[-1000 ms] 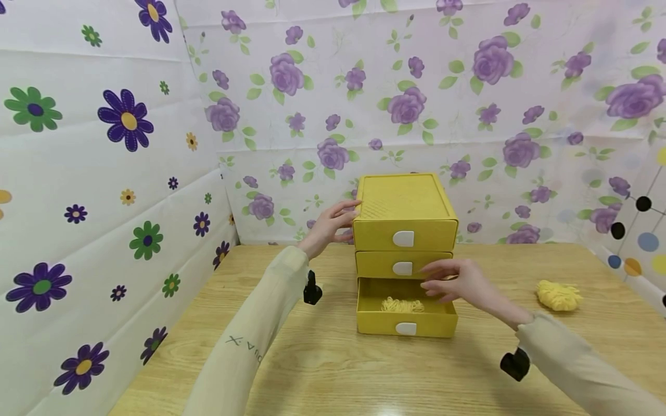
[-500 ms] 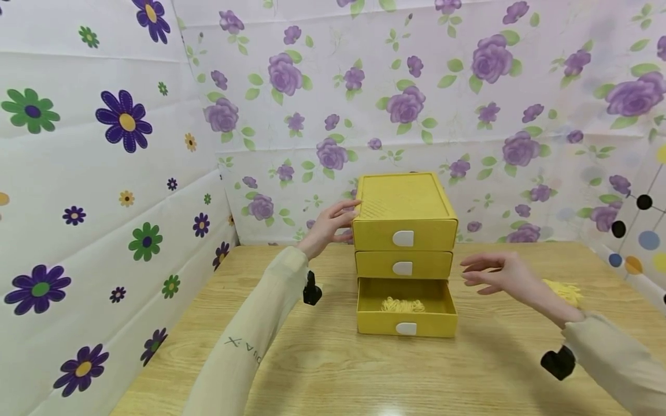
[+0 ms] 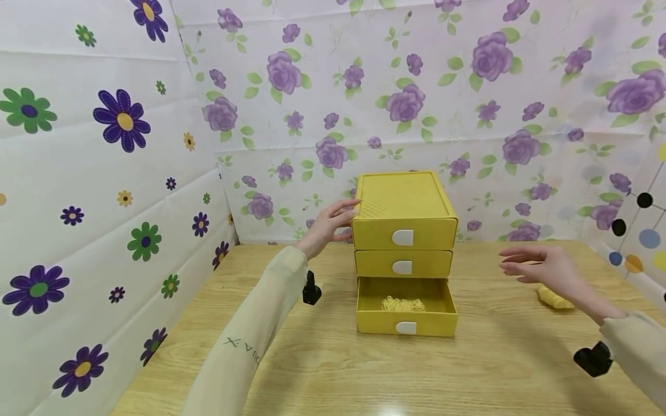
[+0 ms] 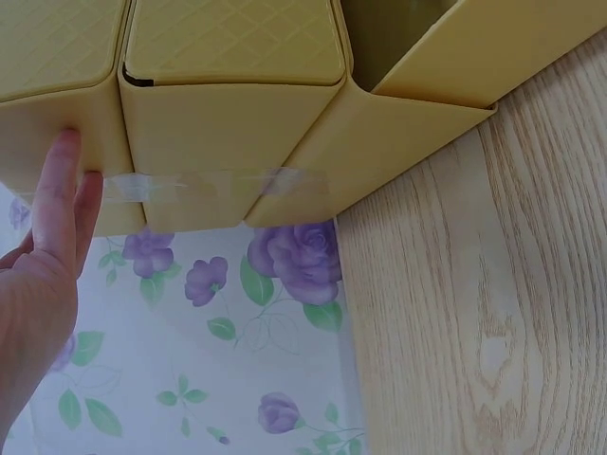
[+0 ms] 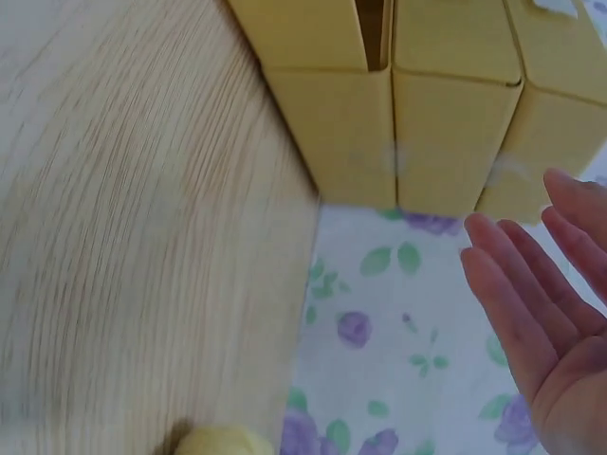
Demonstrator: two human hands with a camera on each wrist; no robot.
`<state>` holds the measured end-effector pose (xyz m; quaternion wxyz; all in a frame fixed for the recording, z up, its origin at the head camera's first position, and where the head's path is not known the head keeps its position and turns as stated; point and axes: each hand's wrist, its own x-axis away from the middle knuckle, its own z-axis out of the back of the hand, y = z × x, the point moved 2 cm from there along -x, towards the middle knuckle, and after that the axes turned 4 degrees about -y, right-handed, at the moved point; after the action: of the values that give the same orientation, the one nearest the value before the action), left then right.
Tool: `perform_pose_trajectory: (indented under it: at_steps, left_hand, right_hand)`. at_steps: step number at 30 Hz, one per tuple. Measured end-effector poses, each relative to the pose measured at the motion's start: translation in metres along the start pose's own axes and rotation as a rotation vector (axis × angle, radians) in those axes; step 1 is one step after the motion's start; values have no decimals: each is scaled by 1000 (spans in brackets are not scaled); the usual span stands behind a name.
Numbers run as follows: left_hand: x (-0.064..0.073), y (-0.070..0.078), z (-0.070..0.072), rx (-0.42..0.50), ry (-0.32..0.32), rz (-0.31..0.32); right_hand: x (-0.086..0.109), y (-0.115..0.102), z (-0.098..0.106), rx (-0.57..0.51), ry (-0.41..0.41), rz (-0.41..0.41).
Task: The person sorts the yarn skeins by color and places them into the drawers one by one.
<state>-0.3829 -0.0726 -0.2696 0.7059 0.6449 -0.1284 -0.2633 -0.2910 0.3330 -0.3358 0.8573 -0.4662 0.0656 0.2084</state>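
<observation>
A yellow three-tier drawer unit (image 3: 403, 196) with white pull tabs stands on the table. Its bottom drawer (image 3: 376, 322) is pulled out and holds a small bundle of pale yellow yarn (image 3: 403, 304). My left hand (image 3: 326, 227) rests with straight fingers against the left side of the top tier, and its fingertips (image 4: 64, 147) lie on the side wall in the left wrist view. My right hand (image 3: 547, 268) hovers to the right of the unit, holding nothing, fingers loosely extended. Behind and below it, a second yellow yarn bundle (image 3: 554, 299) is partly covered by the hand and wrist.
The wood-grain table (image 3: 322, 358) runs up to a back wall with a purple rose print (image 3: 312, 104). A flower-print wall (image 3: 99, 185) closes off the left side, and a dotted wall (image 3: 645, 231) stands at the right.
My right hand has moved right, from over the open bottom drawer to the area by the loose yarn bundle. The left hand has stayed on the unit; the drawer has not moved.
</observation>
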Motion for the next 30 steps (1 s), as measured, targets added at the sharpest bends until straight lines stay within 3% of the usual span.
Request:
perform_pose_trajectory:
  at_steps: [11,16,26,30]
  left_hand:
    - [-15,-23,9,6,52,-33]
    - [-15,-24,10,14,52,-42]
    - [-16,-23,10,21,52,-38]
    - [-16,-23,10,18,49,-32]
  right_hand:
    - [18,29,28,261,107,-117]
    - [24,47,32,355,150,-168]
    - [34,73,36,437,194,-261]
    - [37,97,42,495,186,-283]
